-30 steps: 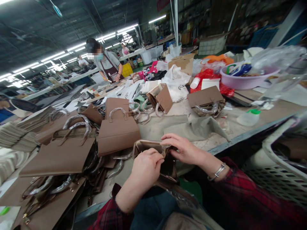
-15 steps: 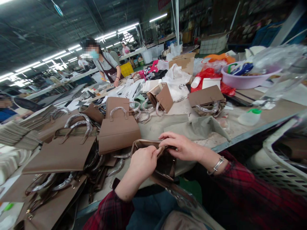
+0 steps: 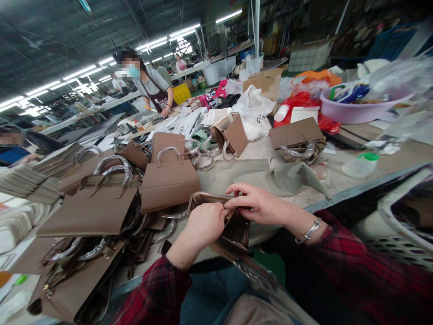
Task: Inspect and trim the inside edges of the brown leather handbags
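Both left hand (image 3: 207, 225) and right hand (image 3: 259, 205) pinched the near bag (image 3: 237, 234) by its edge, likely steadying it; handbags (image 3: 88, 212) lay left.

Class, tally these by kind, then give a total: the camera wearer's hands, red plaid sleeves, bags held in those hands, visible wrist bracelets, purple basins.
Hands: left hand and right hand, 2
Red plaid sleeves: 2
Held bag: 1
Bracelet: 1
Purple basin: 1
Total: 7
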`<state>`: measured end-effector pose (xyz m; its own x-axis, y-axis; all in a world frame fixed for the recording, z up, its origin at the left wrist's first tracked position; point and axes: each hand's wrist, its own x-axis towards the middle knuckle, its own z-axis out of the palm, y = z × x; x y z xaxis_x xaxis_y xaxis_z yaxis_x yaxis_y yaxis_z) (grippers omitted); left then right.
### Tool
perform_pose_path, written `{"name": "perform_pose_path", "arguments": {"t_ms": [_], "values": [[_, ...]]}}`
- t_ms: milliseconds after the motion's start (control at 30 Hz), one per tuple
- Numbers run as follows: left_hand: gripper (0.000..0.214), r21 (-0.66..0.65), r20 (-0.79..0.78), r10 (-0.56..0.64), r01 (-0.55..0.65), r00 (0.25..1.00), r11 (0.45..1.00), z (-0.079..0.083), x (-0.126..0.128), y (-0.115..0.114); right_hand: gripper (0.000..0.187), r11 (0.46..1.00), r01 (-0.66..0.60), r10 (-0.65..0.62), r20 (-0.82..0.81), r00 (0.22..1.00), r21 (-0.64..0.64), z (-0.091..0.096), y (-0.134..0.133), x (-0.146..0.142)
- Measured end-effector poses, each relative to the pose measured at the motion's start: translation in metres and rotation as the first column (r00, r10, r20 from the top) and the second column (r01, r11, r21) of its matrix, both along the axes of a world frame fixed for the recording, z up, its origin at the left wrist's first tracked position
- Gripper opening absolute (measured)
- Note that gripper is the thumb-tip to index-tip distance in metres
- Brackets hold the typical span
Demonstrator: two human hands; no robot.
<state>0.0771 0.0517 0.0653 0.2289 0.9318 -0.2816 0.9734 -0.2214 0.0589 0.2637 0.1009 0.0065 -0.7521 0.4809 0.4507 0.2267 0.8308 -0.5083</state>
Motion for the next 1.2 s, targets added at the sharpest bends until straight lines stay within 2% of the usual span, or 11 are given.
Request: {"name": "perform_pose_path", "arguments": {"t_ms": [400, 567, 633, 733, 867, 933, 1067, 1200], "values": [[0.030, 0.026, 0.044, 0.007, -0.008, 0.999, 1.000, -0.003, -0.003, 0.000, 0.026, 0.999, 0.038, -0.038, 0.021, 0.999, -0.004, 0.001, 0.001, -0.004], [0.023, 0.097, 0.207, 0.006, -0.026, 0.978, 0.995, -0.003, -0.007, -0.012, 0.018, 0.998, 0.047, -0.048, -0.014, 0.999, -0.044, -0.001, -0.002, -0.004], [0.028, 0.131, 0.258, -0.009, -0.026, 0.966, 0.991, -0.004, -0.007, -0.018, 0.019, 0.997, 0.038, -0.041, -0.047, 0.998, -0.066, -0.003, -0.002, -0.005], [0.034, 0.187, 0.216, -0.033, -0.008, 0.976, 0.982, -0.007, -0.004, -0.023, 0.022, 0.993, 0.033, -0.045, -0.107, 0.993, -0.114, -0.006, -0.003, -0.007], [0.018, 0.234, 0.115, -0.047, 0.019, 0.992, 0.972, -0.012, 0.000, -0.022, 0.019, 0.986, 0.019, -0.041, -0.133, 0.990, -0.163, -0.006, -0.005, -0.010], [0.019, 0.259, 0.093, -0.068, 0.042, 0.993, 0.965, -0.014, 0.000, -0.022, 0.018, 0.984, 0.014, -0.038, -0.131, 0.991, -0.175, -0.005, -0.005, -0.010], [0.021, 0.308, 0.102, -0.098, 0.062, 0.990, 0.949, -0.018, -0.003, -0.021, 0.022, 0.989, 0.022, -0.038, -0.107, 0.994, -0.147, -0.003, -0.004, -0.007], [0.020, 0.332, 0.121, -0.097, 0.052, 0.988, 0.942, -0.020, -0.006, -0.020, 0.013, 0.993, 0.045, -0.054, -0.074, 0.996, -0.113, 0.000, -0.002, -0.004]]}}
